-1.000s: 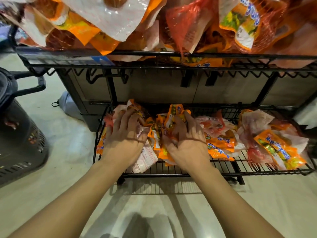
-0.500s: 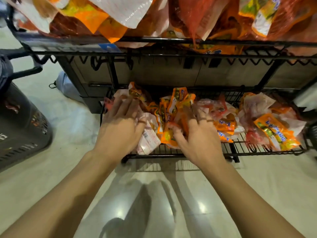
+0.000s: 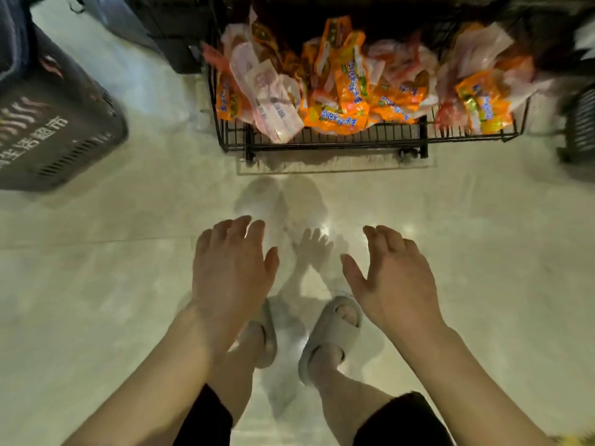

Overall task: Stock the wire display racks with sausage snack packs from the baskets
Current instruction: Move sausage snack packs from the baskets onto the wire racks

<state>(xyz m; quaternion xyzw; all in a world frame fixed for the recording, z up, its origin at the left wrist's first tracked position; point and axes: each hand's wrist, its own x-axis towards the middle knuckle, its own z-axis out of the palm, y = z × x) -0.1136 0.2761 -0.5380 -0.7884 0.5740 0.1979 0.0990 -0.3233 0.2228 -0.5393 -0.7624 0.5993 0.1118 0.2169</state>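
The black wire rack's bottom shelf (image 3: 322, 141) sits at the top of the view, piled with orange, white and pink sausage snack packs (image 3: 347, 91). My left hand (image 3: 230, 272) and my right hand (image 3: 394, 278) hang over the pale floor well in front of the rack, apart from it. Both hands have relaxed, spread fingers and hold nothing. A dark basket (image 3: 51, 120) with white lettering stands at the left; its contents are hidden.
My feet in grey slippers (image 3: 331, 333) stand on the glossy tiled floor (image 3: 96, 284) below my hands. Another dark basket edge (image 3: 579, 123) shows at the far right. A pale bag (image 3: 106, 11) lies left of the rack's back.
Both hands have let go of the packs and pulled back from the shelf toward me. The view has tilted down, so the upper shelf is out of sight.
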